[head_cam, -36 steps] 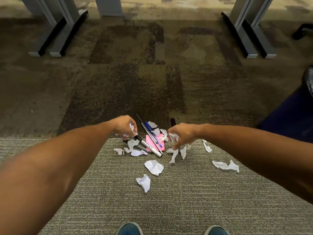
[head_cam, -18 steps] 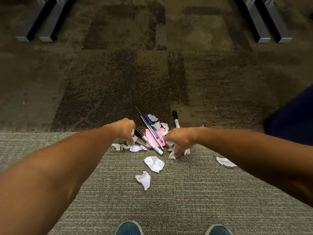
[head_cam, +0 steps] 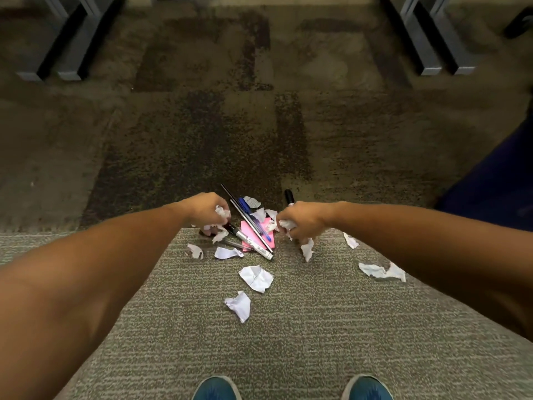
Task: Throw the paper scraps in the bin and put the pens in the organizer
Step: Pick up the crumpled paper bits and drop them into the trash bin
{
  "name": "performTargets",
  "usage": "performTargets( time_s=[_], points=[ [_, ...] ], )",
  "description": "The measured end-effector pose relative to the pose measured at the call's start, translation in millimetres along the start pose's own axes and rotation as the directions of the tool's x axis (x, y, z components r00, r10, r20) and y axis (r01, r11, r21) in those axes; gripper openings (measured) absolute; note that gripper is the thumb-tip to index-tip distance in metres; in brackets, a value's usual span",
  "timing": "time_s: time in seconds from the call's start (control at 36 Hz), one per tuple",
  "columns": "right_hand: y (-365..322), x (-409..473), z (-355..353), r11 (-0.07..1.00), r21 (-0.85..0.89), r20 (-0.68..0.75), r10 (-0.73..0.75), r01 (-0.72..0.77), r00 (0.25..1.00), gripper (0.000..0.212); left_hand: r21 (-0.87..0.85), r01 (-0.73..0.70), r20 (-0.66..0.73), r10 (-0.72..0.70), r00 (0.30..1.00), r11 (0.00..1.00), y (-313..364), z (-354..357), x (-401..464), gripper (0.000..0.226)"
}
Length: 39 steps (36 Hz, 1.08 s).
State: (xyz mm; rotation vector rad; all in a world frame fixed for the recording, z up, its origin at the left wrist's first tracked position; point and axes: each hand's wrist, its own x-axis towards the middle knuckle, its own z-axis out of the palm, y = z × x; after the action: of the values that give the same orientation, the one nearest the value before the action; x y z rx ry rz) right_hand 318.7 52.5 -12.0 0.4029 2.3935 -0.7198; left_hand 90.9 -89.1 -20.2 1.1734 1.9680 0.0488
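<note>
Both hands are down at the pile in the middle of the frame, on the floor where the dark carpet meets the lighter ribbed carpet. The left hand (head_cam: 206,209) has its fingers curled round a wad of white paper scraps, and the right hand (head_cam: 302,220) likewise grips crumpled paper, with one strip hanging below it.

The pens (head_cam: 249,223) lie in the gap between the two hands, on and beside a pink sticky note pad (head_cam: 253,235). Their long axes run diagonally, from upper left down to lower right, so they point away from the left hand and end just under the right one. A silver-barrelled marker (head_cam: 251,243) lies lowest in the bundle, and a black marker (head_cam: 289,196) sits apart, just above the right hand.

The loose paper scraps (head_cam: 256,278) still on the floor lie mostly below the hands, toward the bottom of the frame: two larger ones at centre, two small ones (head_cam: 227,252) nearer the left hand, and two more (head_cam: 380,271) under the right forearm, closer to the right hand.

Neither a bin nor an organizer is in view, so which way the paper must be carried cannot be told. With both hands full, gathering seems near its limit before a trip to the bin.
</note>
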Motion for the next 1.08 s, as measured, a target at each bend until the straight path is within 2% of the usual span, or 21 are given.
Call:
performTargets(
  time_s=[0.08, 0.19, 0.28, 0.42, 0.53, 0.64, 0.78, 0.86, 0.97, 1.08],
  points=[
    [6.0, -13.7, -16.3, 0.991, 0.127, -0.079, 0.055, -0.045, 0.995, 0.010, -0.119, -0.024, -0.032, 0.020, 0.999, 0.993, 13.5, -7.3, -1.3, 0.023],
    [16.6, -37.1, -43.0, 0.975, 0.210, -0.245, 0.129, -0.078, 0.961, 0.012, -0.340, -0.094, -0.099, 0.064, 0.993, 0.936, 38.6, -17.6, -3.1, 0.017],
    [27.0, -57.9, -59.6, 0.936, 0.346, -0.336, 0.182, -0.058, 0.924, 0.011, -0.387, -0.162, -0.165, 0.105, 0.981, 0.908, 58.1, -23.8, -2.5, 0.020],
    [41.9, -98.9, -77.2, 0.811, 0.585, -0.458, 0.319, 0.011, 0.830, 0.015, -0.568, -0.221, -0.195, 0.132, 0.972, 0.793, 100.2, -32.0, 3.6, 0.017],
    [51.3, -136.1, -90.5, 0.680, 0.722, -0.537, 0.437, 0.126, 0.722, 0.014, -0.721, -0.240, -0.177, 0.162, 0.971, 0.650, 145.4, -33.5, 4.1, 0.008],
    [61.0, -170.2, -97.8, 0.513, 0.820, -0.545, 0.562, 0.254, 0.623, 0.014, -0.770, -0.244, -0.149, 0.205, 0.967, 0.590, 194.0, -34.2, 3.0, 0.013],
    [75.5, -207.5, -104.0, 0.322, 0.844, -0.521, 0.681, 0.428, 0.515, 0.017, -0.796, -0.228, -0.138, 0.200, 0.970, 0.560, 263.4, -38.7, 7.2, 0.015],
    [83.0, -224.6, -104.9, 0.288, 0.840, -0.508, 0.718, 0.461, 0.477, 0.017, -0.792, -0.261, -0.146, 0.243, 0.959, 0.551, 309.0, -42.3, 6.6, 0.013],
    [91.1, -241.7, -105.2, 0.266, 0.826, -0.503, 0.747, 0.497, 0.434, 0.013, -0.820, -0.338, -0.194, 0.329, 0.924, 0.463, 365.6, -49.8, -5.8, 0.013],
    [101.0, -264.2, -109.0, 0.206, 0.780, -0.471, 0.814, 0.590, 0.339, 0.014, -0.849, -0.365, -0.226, 0.361, 0.905, 0.381, 416.3, -47.0, -18.1, 0.012]
  ],
)
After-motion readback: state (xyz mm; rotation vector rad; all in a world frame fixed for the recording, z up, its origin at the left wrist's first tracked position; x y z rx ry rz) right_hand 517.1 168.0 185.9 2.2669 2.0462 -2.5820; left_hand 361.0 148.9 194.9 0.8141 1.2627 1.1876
